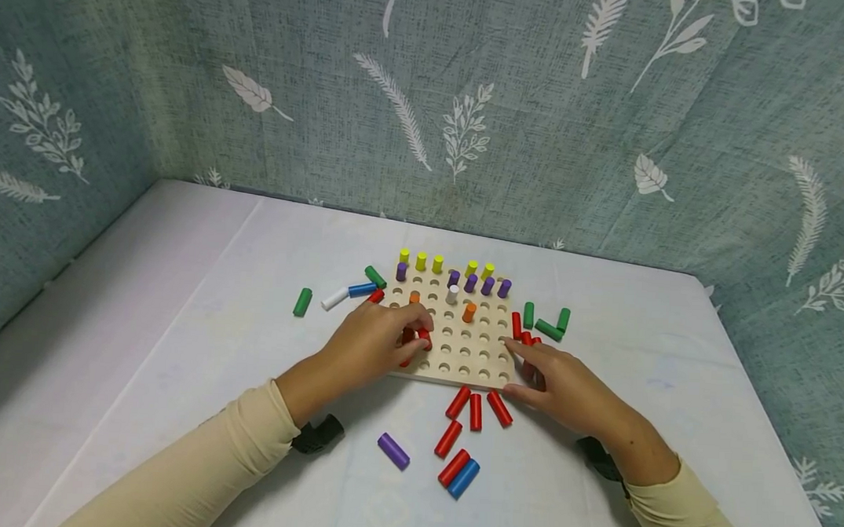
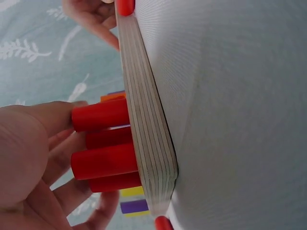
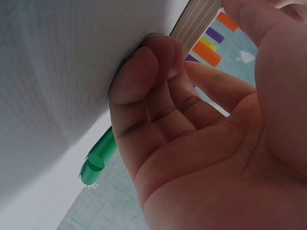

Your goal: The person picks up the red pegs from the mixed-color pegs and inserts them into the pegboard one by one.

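Mind the loose blue peg (image 1: pixel 464 479) nearest. Pinching a red peg (image 1: pixel 425 340) upright against the perforated wooden board (image 1: pixel 455 359), toward its near-left corner, with the left hand (image 1: pixel 369 340); touching the right edge with the right hand (image 1: pixel 565 386), thumb and forefinger spread. Press straight down, without jostling neighbouring red pegs (image 2: pixel 105 162). Underneath, covered in white cloth (image 1: pixel 215 309); beyond, screened by grey-green, leaf-printed fabric (image 1: pixel 292 152).

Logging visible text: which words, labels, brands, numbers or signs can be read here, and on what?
None readable in any view. The pegboard and pegs show no lettering; the teal backdrop carries only white plant prints. Any marking on the black wrist devices is too small to read.
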A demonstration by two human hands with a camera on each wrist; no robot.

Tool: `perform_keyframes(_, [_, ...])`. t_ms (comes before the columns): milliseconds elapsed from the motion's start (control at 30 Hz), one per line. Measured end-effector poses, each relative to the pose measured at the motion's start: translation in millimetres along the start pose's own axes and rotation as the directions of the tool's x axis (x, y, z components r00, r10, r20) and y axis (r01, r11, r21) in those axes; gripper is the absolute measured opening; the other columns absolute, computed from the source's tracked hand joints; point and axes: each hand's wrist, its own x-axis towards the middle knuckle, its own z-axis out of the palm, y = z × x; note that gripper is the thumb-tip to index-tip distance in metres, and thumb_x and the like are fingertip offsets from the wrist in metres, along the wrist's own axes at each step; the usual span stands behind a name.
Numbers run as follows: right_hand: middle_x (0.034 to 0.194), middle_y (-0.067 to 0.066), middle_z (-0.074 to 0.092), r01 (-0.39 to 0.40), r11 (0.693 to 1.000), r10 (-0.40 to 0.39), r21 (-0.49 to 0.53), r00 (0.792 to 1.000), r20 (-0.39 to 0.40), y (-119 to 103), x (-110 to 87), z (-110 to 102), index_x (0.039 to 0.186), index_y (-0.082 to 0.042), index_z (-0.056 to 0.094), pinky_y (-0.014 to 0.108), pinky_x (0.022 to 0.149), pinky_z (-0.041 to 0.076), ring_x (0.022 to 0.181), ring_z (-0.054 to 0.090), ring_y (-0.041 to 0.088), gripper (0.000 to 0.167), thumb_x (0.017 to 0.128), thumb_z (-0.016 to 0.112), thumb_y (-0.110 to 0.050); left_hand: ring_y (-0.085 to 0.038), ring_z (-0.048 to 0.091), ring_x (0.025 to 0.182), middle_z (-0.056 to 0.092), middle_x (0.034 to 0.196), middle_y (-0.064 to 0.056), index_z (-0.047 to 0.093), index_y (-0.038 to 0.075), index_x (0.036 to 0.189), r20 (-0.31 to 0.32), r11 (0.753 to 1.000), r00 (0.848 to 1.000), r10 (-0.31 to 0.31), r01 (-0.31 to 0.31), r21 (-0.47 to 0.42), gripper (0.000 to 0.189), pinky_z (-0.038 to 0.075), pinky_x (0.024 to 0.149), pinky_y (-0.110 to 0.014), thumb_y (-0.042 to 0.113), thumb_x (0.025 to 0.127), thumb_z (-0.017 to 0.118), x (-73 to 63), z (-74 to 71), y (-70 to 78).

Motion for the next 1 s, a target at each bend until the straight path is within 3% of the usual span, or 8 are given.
perform_keyframes(300, [0.089,-0.003,0.056,0.005,1.0,-0.005,-0.004,1.0,-0.007,0.3,0.0,0.5,0.149,-0.015,0.048,0.027,0.072,0.045,0.086,0.051,0.013,0.073,0.087,0.076,-0.042,-0.008,0.055,0.073,0.07,0.087,0.005,0.072,0.015,0.103,0.02,0.999,0.999,-0.037,0.037,-0.02,0.02,0.048,0.065,-0.022,0.021,0.086,0.08,0.2,0.1,1.5])
perform_keyframes(567, [0.09,-0.003,0.056,0.002,1.0,-0.002,0.0,1.0,-0.007,0.1,-1.3,-0.4,0.149,-0.014,0.048,0.028,0.072,0.045,0.086,0.051,0.013,0.073,0.087,0.076,-0.041,-0.01,0.058,0.078,0.072,0.096,0.004,0.071,0.015,0.103,0.008,0.999,0.999,-0.032,0.032,-0.018,0.021,0.051,0.07,-0.023,0.02,0.085,0.081,0.7,1.2,1.9])
perform_keyframes(1000, [0.09,-0.003,0.057,0.013,1.0,-0.013,-0.006,1.0,-0.01,-0.7,-0.4,-0.4,0.149,-0.014,0.048,0.028,0.072,0.045,0.085,0.051,0.013,0.072,0.088,0.076,-0.04,-0.008,0.056,0.075,0.072,0.094,0.004,0.072,0.016,0.102,0.02,0.998,0.998,-0.065,0.065,-0.014,0.022,0.049,0.067,-0.023,0.022,0.084,0.082,0.6,0.4,3.6])
